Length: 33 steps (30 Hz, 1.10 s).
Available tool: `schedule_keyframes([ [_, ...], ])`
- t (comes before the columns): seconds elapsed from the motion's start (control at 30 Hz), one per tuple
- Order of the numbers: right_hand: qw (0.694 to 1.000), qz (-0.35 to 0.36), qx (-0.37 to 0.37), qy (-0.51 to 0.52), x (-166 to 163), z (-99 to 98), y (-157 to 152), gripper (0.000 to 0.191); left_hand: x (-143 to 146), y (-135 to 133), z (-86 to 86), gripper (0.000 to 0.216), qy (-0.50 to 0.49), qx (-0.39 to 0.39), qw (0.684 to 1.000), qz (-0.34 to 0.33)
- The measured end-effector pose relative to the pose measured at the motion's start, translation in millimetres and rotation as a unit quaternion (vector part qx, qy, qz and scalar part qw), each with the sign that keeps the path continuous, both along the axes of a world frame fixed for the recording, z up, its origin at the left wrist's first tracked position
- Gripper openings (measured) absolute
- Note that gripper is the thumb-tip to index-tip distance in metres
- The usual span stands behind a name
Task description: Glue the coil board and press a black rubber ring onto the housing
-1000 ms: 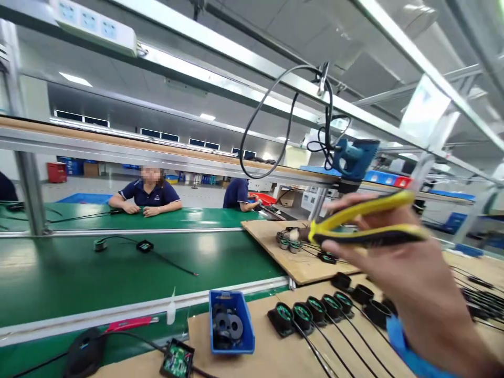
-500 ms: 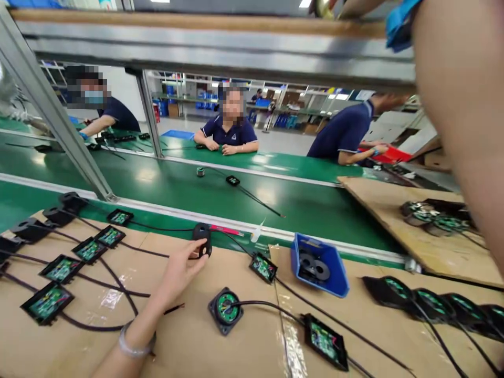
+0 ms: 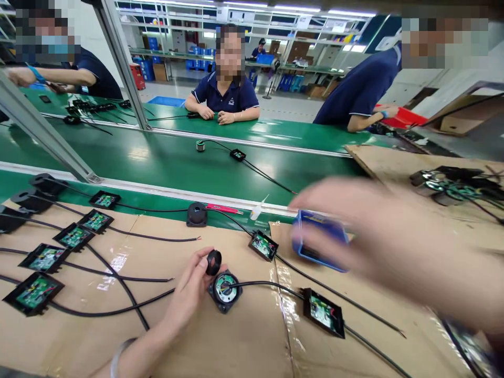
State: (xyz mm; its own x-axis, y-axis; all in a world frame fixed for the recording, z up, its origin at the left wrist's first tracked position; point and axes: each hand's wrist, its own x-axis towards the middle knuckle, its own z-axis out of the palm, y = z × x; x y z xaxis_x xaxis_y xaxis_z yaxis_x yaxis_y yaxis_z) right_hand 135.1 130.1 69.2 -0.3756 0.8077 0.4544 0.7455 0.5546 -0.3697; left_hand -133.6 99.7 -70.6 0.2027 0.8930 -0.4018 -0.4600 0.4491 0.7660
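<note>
My left hand pinches a small black ring-shaped cap, tilted, just above a square black housing with a round green circuit board inside. A black cable runs from that housing to an open black box with a circuit board. My right hand, smeared by motion, is over the blue bin and partly hides it. Whether its fingers hold anything cannot be made out. Beyond my left hand, a black housing rests near the back edge of the cardboard.
Several open circuit-board boxes with cables lie at left. A red-pink cutter and a small white bottle lie near the metal rail. Behind runs a green conveyor; co-workers sit and stand beyond. A metal post rises at left.
My left hand has left the black housing at the back and come nearer, now holding a ring-shaped cap. My right arm has come down from the overhead shelf to the blue bin. The view has tilted.
</note>
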Motion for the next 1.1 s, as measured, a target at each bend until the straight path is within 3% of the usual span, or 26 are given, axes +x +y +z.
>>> schedule_keyframes([
  [0.1,0.984,0.061,-0.131,-0.107,-12.2,-65.0,-47.6,0.039,18.3,-8.5,1.7,0.066,0.012,0.018,1.000,0.013],
  [0.17,0.976,0.034,-0.207,-0.055,-14.6,-100.5,-70.6,0.032,31.4,-10.0,2.8,0.062,0.021,0.032,0.999,0.002],
  [0.23,0.970,0.003,-0.242,0.029,-12.7,-119.8,-83.4,0.012,44.0,-10.3,3.2,0.059,0.036,0.042,0.998,-0.023],
  [0.27,0.970,-0.010,-0.235,0.061,-10.9,-123.5,-86.2,0.005,49.2,-10.3,3.4,0.058,0.044,0.048,0.997,-0.040],
  [0.37,0.979,-0.038,-0.173,0.101,-6.3,-121.4,-86.2,0.011,56.0,-9.8,5.6,0.054,0.072,0.094,0.989,-0.089],
  [0.47,0.982,-0.048,-0.154,0.103,-5.2,-117.4,-83.6,0.012,45.8,-6.8,11.7,0.040,0.154,0.207,0.960,-0.105],
  [0.53,0.981,-0.047,-0.151,0.110,-6.6,-118.2,-83.6,0.011,32.2,-4.1,17.5,0.030,0.247,0.304,0.912,-0.123],
  [0.67,0.977,-0.037,-0.137,0.162,-13.3,-124.2,-87.5,0.018,8.0,-4.4,27.4,0.030,0.393,0.458,0.776,-0.185],
  [0.73,0.975,-0.033,-0.130,0.179,-17.5,-127.0,-89.0,0.017,2.8,-8.9,29.3,0.037,0.420,0.487,0.740,-0.199],
  [0.77,0.974,-0.035,-0.124,0.186,-19.4,-128.0,-89.3,0.015,1.9,-11.6,29.7,0.040,0.424,0.486,0.737,-0.203],
  [0.83,0.973,-0.042,-0.109,0.199,-22.3,-129.7,-88.6,0.012,2.5,-16.6,30.2,0.041,0.420,0.455,0.758,-0.203],
  [0.9,0.973,-0.049,-0.094,0.205,-23.6,-131.0,-87.0,0.011,4.3,-18.9,31.0,0.035,0.393,0.377,0.818,-0.186],
  [1.0,0.977,-0.057,-0.075,0.193,-23.0,-134.9,-85.4,0.010,7.3,-15.6,33.1,0.031,0.254,0.172,0.944,-0.121],
  [1.03,0.978,-0.058,-0.071,0.189,-22.5,-137.4,-85.6,0.010,8.4,-13.3,34.0,0.035,0.187,0.093,0.973,-0.096],
  [1.1,0.979,-0.057,-0.065,0.186,-21.8,-144.0,-86.8,0.010,10.8,-8.4,36.0,0.042,0.067,-0.037,0.995,-0.065],
])
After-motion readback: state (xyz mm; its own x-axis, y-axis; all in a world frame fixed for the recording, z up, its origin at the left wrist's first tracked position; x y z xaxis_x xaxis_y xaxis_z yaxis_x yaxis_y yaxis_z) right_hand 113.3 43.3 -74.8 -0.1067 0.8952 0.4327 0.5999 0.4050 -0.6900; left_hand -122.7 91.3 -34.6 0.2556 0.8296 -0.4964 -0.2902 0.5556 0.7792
